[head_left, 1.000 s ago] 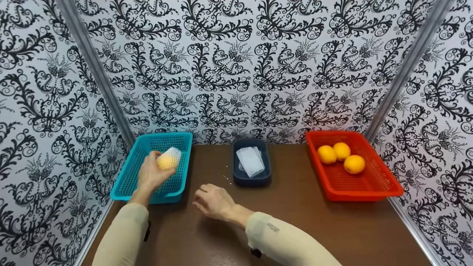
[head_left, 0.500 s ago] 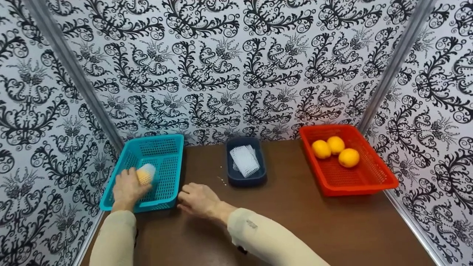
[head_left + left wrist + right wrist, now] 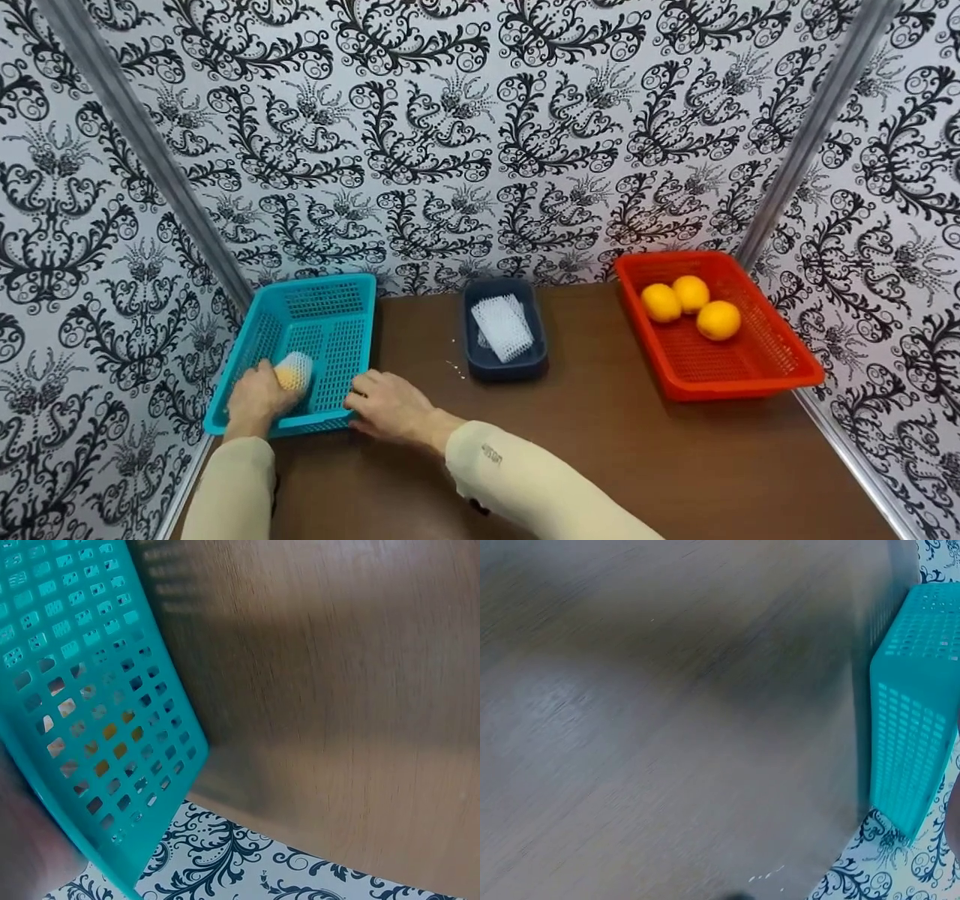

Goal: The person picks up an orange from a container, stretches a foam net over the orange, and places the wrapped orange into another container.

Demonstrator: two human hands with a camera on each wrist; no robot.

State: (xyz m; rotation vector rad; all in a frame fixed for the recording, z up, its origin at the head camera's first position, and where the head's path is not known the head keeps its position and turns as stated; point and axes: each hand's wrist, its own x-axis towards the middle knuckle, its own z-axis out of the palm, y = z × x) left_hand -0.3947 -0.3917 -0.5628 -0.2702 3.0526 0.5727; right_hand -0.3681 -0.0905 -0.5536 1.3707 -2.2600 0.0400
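In the head view my left hand (image 3: pixel 259 396) is down inside the teal plastic basket (image 3: pixel 351 285) at the left. It grips an orange (image 3: pixel 289 376) sleeved in a white foam net (image 3: pixel 300 364), low near the basket's front left. Through the basket's holes in the left wrist view, patches of the orange (image 3: pixel 112 741) show; most of it is hidden there. My right hand (image 3: pixel 394 409) has its fingertips right at the basket's front right rim, fingers loosely bent, with nothing seen in them. Only a sliver of that hand (image 3: pixel 952 821) enters the right wrist view.
A dark blue tray (image 3: pixel 510 371) with white foam nets (image 3: pixel 504 328) stands at the middle back. At the right, a red basket (image 3: pixel 739 386) holds three oranges (image 3: pixel 718 321). Small white scraps (image 3: pixel 456 367) lie on the brown table (image 3: pixel 585 427). Patterned walls enclose the back and sides.
My left hand has lowered the netted orange from above the teal basket down into it. My right hand has moved left to the basket's rim. The head view has shifted slightly.
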